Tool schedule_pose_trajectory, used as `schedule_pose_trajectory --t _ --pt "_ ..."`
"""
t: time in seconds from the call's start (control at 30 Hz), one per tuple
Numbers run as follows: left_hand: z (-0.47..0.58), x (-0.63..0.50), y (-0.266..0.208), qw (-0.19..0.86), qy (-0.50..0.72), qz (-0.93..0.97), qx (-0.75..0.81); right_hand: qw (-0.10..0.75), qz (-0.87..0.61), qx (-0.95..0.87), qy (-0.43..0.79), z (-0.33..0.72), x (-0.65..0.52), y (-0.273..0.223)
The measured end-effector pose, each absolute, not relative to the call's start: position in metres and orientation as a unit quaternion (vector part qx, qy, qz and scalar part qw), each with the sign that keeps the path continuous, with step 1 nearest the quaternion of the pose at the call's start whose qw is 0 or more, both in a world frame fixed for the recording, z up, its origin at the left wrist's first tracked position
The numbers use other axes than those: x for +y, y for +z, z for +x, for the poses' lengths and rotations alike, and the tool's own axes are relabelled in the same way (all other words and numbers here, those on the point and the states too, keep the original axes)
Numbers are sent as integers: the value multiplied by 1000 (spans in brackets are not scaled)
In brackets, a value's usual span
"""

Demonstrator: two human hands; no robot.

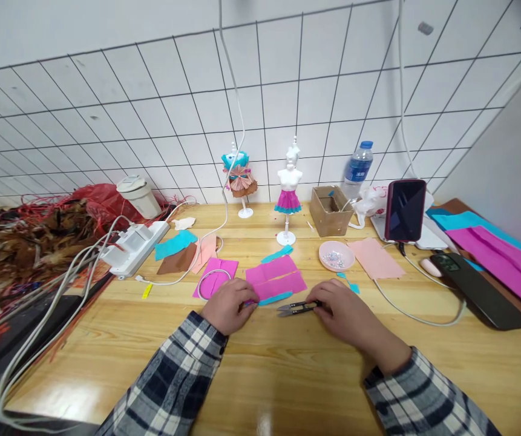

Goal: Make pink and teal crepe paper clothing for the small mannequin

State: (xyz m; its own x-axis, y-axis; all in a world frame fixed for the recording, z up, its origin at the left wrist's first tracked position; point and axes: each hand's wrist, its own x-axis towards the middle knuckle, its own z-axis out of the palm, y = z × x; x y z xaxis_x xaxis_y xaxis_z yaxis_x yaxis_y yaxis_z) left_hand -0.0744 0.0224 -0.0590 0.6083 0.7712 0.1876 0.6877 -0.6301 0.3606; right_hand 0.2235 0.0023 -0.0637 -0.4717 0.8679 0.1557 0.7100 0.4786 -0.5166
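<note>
The wooden tabletop (260, 375) carries everything, with a white dress form (290, 178) in a pink skirt near its back edge. The right hand (346, 312) rests low, its fingers grasping small scissors. The left hand (228, 306) has its fingers bunched; whether they pinch anything, I cannot tell. Between and beyond the hands lie magenta pieces (271, 270). The scissors (296, 309) point leftward, just in front of a narrow blue strip (275, 298).
</note>
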Motion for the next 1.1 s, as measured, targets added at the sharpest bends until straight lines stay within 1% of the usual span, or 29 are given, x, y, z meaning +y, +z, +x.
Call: schedule_pose_trajectory --t 0.17,0.4,0.57,0.63,0.73,0.83,1.0,1.1 --pt "-74 17 -55 125 157 891 408 178 -513 -824 162 243 7 -64" --pt "-77 16 -54 109 149 880 439 164 -585 -788 96 271 7 -75" --pt "-85 6 -55 100 164 872 450 202 -580 -787 63 252 -3 -59" --pt "-91 -1 -57 100 174 865 459 207 -545 -808 86 231 2 -45" --pt "-102 -12 -59 97 193 858 467 170 -480 -854 104 192 27 -25" --pt "-106 -18 -60 92 198 855 470 109 -487 -861 100 158 66 -16" --pt "-102 -19 -61 103 210 846 479 74 -499 -857 106 126 111 -32" --pt "-100 -21 -61 107 213 847 476 74 -517 -846 112 127 118 -42"
